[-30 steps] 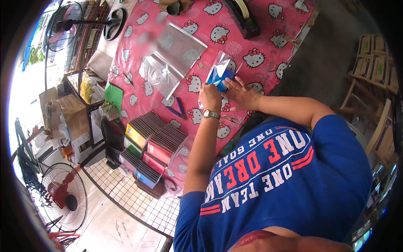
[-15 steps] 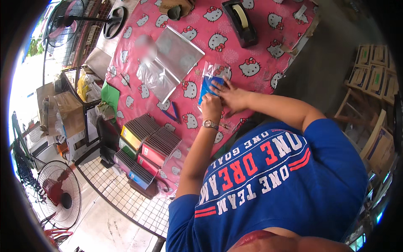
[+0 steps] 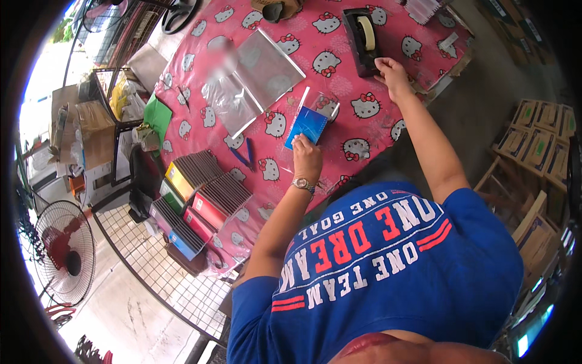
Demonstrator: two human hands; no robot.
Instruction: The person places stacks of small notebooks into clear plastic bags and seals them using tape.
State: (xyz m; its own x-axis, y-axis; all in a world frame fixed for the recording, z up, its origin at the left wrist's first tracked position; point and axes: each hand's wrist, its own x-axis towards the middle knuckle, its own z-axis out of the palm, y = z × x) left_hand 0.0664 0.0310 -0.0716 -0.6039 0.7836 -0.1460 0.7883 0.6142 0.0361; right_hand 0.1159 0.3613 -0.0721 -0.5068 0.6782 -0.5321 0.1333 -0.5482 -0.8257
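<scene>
My left hand (image 3: 307,156) has its fingers curled and pressed on the lower end of a small blue notebook (image 3: 310,125). A clear plastic sleeve (image 3: 328,107) surrounds the notebook, its open part spreading past the far end. Farther right, my right hand (image 3: 393,79) is at the near end of a black tape dispenser (image 3: 353,45) with a roll of pale tape (image 3: 367,33). Thumb and forefinger are pinched together there; whatever is between them is too small to make out.
Clear plastic sleeves (image 3: 267,70) lie beyond the notebook, on the pink patterned tablecloth (image 3: 339,85). Blue-handled pliers (image 3: 244,156) rest to the left. Stacks of coloured notebooks (image 3: 200,200) stand at the table's left edge. A fan (image 3: 65,252) and cardboard boxes (image 3: 536,130) flank the table.
My right hand has left the notebook and reached up and right to the tape dispenser. My left hand stays on the notebook. The whole view has shifted slightly.
</scene>
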